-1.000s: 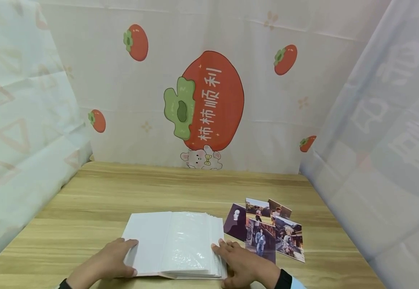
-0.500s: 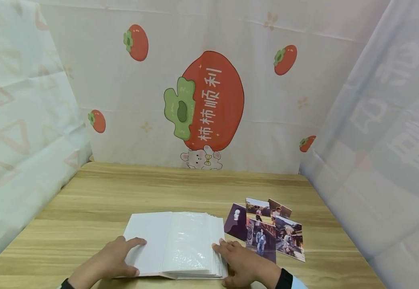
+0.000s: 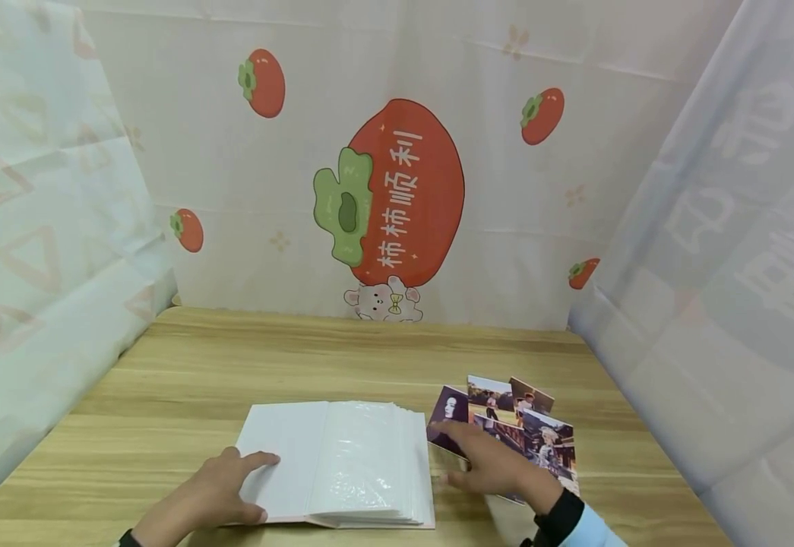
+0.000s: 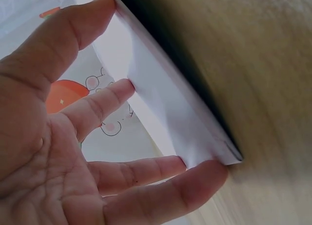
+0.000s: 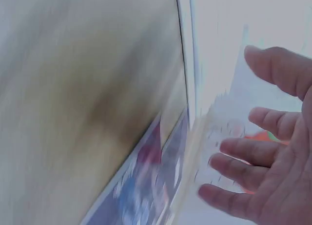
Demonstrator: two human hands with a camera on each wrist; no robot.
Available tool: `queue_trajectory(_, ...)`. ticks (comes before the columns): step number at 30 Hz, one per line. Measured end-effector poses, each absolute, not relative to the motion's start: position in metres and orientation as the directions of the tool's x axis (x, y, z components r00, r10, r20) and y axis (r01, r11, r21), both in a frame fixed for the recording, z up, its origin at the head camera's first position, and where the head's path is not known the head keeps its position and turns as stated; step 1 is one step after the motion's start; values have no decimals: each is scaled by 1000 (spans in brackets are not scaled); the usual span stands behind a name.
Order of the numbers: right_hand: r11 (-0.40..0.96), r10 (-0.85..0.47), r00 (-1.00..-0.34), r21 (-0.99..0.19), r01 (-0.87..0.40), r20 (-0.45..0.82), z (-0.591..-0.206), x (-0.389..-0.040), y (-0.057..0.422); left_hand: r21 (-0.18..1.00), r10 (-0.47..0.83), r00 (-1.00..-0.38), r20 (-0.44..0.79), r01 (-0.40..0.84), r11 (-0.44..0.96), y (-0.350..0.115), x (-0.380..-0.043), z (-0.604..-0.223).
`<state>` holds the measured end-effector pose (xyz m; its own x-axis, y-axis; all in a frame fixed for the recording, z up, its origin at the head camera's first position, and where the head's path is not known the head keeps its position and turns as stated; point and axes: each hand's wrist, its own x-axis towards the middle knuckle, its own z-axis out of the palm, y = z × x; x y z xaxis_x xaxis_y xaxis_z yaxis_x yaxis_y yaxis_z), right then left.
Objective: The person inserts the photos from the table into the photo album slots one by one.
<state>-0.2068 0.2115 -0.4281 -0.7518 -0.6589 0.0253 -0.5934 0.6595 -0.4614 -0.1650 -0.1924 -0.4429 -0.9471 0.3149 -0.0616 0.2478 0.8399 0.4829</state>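
Note:
A photo album [image 3: 283, 433] lies spread on the wooden table, with a white inside cover at left and a stack of clear sleeve pages [image 3: 357, 456] at right. My left hand [image 3: 213, 486] rests on the cover's left side, fingers extended; in the left wrist view its fingertips touch the white cover [image 4: 161, 98]. Over the photos, my right hand [image 3: 492, 463] hovers with fingers spread and holds nothing. Several printed photos [image 3: 548, 441] overlap to the right of the album, among them a dark portrait [image 3: 448, 406]. The right hand partly hides the front photo [image 3: 499, 430].
Bare wood tabletop [image 3: 287, 349] stretches behind the album. A pale curtain with a large persimmon print [image 3: 417, 197] closes off the back, and more cloth hangs at the left [image 3: 48, 251] and right [image 3: 732, 251].
My right hand has lifted off the album's right edge and moved right, over the photos. The left hand stays on the cover, its index finger reaching slightly farther in.

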Motion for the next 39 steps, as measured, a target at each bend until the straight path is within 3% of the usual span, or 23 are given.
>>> queue_trajectory(7,742,-545,-835,-424,-519,67,-425,-222,248,468,301,-951,-69,236,852,-191,-164,-443)
queue_trajectory(15,812,-464,-886,-398,-427,4,-436,-232,282,457,284,-955,-87,215,863,-189,-164,-443)
queue_trajectory(19,828,-403,-914,-442,-345,-43,-442,-234,291,444,292,-954,-64,234,865,-189,-163,-444)
queue_trajectory(25,823,-376,-922,-489,-288,-90,-444,-234,296,443,291,-955,-54,238,864,-189,-162,-446)
queue_trajectory(32,809,-426,-902,-476,-345,-70,-446,-236,295,445,275,-958,-77,214,870,-189,-162,-445)
queue_trajectory(39,867,-353,-934,-391,-308,-47,-446,-235,290,483,271,-953,-133,176,858,-189,-163,-442)
